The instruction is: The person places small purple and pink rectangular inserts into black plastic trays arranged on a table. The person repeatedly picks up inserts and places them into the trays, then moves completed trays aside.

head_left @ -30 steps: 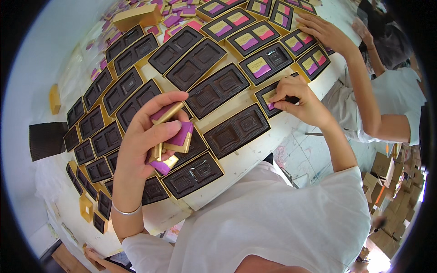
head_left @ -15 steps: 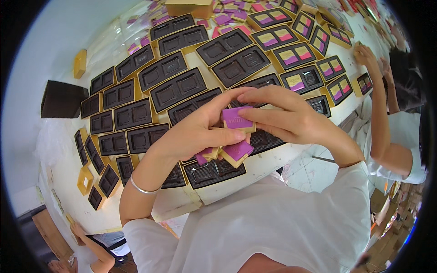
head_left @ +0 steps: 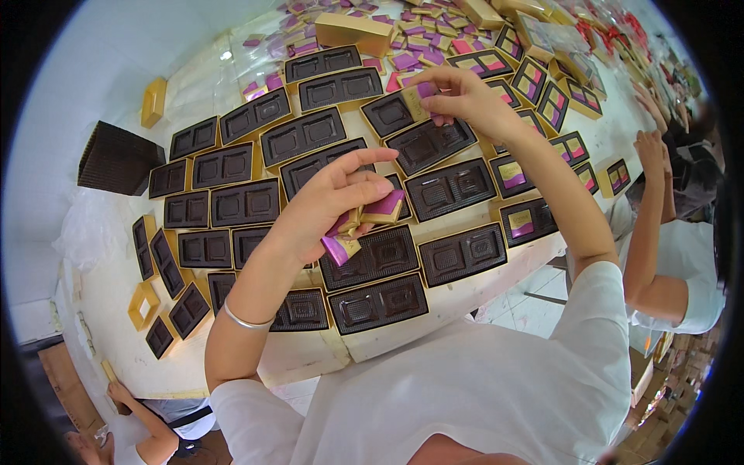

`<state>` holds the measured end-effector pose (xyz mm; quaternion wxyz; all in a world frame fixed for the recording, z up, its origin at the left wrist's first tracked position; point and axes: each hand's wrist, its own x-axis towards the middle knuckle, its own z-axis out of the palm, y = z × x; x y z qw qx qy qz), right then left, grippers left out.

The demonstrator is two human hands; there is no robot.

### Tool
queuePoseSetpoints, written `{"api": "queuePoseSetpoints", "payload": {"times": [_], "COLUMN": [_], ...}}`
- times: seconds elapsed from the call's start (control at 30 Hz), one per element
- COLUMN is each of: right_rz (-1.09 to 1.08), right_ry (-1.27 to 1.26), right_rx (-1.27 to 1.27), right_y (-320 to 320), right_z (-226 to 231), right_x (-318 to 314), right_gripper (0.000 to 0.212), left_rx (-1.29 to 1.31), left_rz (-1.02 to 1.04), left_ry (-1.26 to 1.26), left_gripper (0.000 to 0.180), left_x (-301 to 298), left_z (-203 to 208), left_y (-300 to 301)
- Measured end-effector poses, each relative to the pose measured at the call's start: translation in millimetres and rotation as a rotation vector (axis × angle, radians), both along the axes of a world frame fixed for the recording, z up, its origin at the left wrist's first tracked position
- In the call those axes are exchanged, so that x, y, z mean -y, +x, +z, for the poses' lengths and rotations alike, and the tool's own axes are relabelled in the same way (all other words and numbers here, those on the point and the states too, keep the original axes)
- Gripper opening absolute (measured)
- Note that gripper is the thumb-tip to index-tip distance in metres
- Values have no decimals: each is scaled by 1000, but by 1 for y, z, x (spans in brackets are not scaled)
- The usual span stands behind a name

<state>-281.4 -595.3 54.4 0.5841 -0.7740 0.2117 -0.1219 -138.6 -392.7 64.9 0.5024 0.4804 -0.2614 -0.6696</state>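
My left hand (head_left: 329,198) is closed around several small wrapped squares (head_left: 385,206) in purple and gold, held above the boxes near the table's middle. Farther off and to the right, my right hand (head_left: 469,101) pinches one purple-and-gold wrapped square (head_left: 416,102) at the right compartment of a gold box with a dark two-compartment tray (head_left: 385,115). Whether that square rests in the compartment I cannot tell. Just nearer lies another box with a vacant dark tray (head_left: 431,146). Below my left hand are more such trays (head_left: 377,302). Two boxes (head_left: 511,174) by my right forearm show a square in the left compartment.
Many loose purple and pink squares (head_left: 418,58) lie at the back beside a gold carton (head_left: 353,32). A stack of dark trays (head_left: 116,159) stands at the left. Filled boxes (head_left: 531,81) sit at the right. Co-workers' arms (head_left: 647,209) reach in at the right and lower left.
My right hand has left my left hand and moved up and away with one square to a far box. The left hand has shifted slightly left, still holding squares. The view has shifted.
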Motion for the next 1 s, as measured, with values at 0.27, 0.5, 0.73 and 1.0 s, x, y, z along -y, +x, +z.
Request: {"api": "queuePoseSetpoints", "payload": {"times": [0.27,0.5,0.73,1.0], "right_rz": [26,36,140,63], "right_ry": [-194,-252,-1087,-1020], "right_rx": [72,44,252,269], "right_y": [18,17,19,30], "right_z": [-16,-16,-27,-40], "right_x": [11,-1,-8,-4], "right_gripper": [28,26,16,10], "left_rx": [78,118,23,-5], "left_rz": [31,12,7,48], "left_ry": [-26,-30,30,30], "left_gripper": [42,38,33,30], "left_x": [9,16,17,13], "left_z": [-2,-5,-6,-3], "left_y": [12,15,19,18]}}
